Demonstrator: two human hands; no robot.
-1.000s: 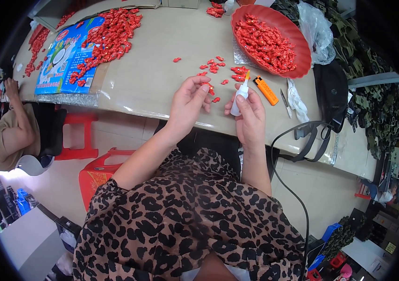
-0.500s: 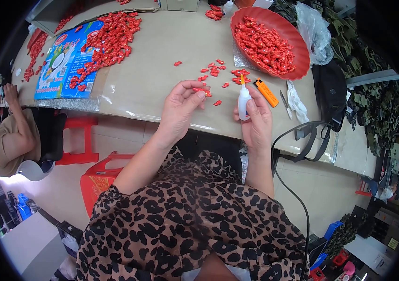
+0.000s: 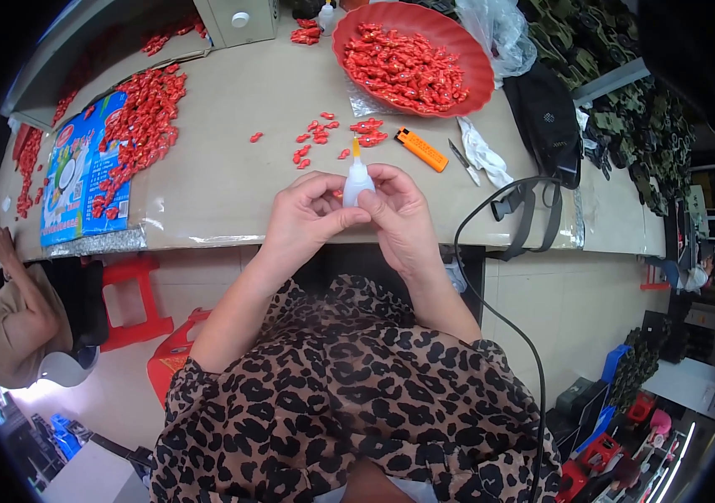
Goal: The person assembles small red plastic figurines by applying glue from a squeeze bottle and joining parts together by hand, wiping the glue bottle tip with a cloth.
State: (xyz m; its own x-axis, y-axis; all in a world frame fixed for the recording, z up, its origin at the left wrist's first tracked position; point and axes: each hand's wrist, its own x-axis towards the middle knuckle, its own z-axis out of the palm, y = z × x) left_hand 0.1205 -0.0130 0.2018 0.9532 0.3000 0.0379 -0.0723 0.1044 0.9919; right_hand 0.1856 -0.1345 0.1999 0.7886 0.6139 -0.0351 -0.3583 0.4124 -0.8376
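Observation:
Close together over the table's near edge are my two hands. My right hand [image 3: 399, 220] grips a small white squeeze bottle [image 3: 358, 188], held upright with its yellow-orange nozzle pointing away from me. My left hand [image 3: 309, 210] is closed beside the bottle, its thumb meeting the right thumb. A bit of a small red piece [image 3: 338, 194] shows between the left fingers; most of it is hidden. Just beyond lie several loose glossy red gourd-like pieces [image 3: 317, 134] and a small red cluster [image 3: 367, 132].
A scalloped red bowl [image 3: 481, 75] heaped with red pieces stands at the back. An orange lighter [image 3: 421, 150], a knife [image 3: 464, 163] and a white tissue [image 3: 485, 153] lie right. Another red heap [image 3: 144, 113] covers part of a blue printed sheet [image 3: 81, 180]. A black cable [image 3: 500, 310] hangs at right.
My hands have come together, and the bottle has moved left to meet the left hand. The view has shifted, so the table's things appear farther left.

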